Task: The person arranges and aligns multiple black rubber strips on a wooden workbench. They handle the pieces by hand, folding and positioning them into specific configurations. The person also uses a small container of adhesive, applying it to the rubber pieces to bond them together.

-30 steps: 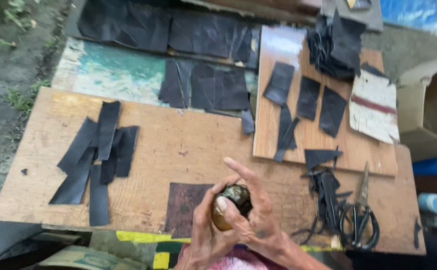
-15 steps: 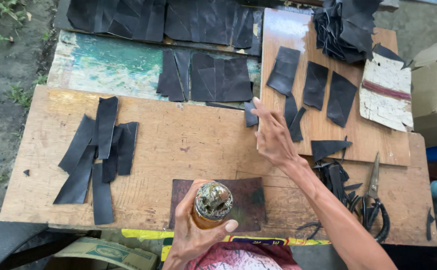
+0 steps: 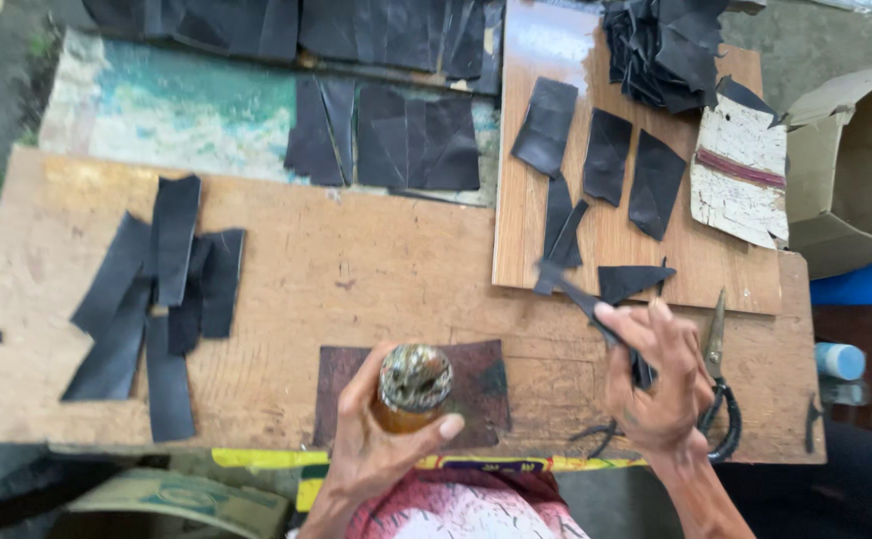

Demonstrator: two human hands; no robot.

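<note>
Hands first: I see my left hand (image 3: 381, 439) wrapped around a small amber jar (image 3: 411, 394) with a crusted, grimy top, fingers and thumb clamped on its sides, holding it upright over a dark reddish-brown mat (image 3: 476, 384) that lies at the near edge of the wooden tabletop (image 3: 336, 269). My right hand (image 3: 660, 384) is further along that near edge toward the right corner, fingers pinched shut on a thin black strip (image 3: 581, 294) whose far end points up toward the lighter board (image 3: 526, 200) resting on the tabletop. Just beside that hand, on its right, I see scissors (image 3: 720, 384) lying with the blades pointing away from me. Black cut pieces (image 3: 606, 160) lie on the lighter board, and a fan of longer black strips (image 3: 157, 289) sits near the tabletop's left edge. An open cardboard box (image 3: 850, 160) stands past the right edge.
</note>
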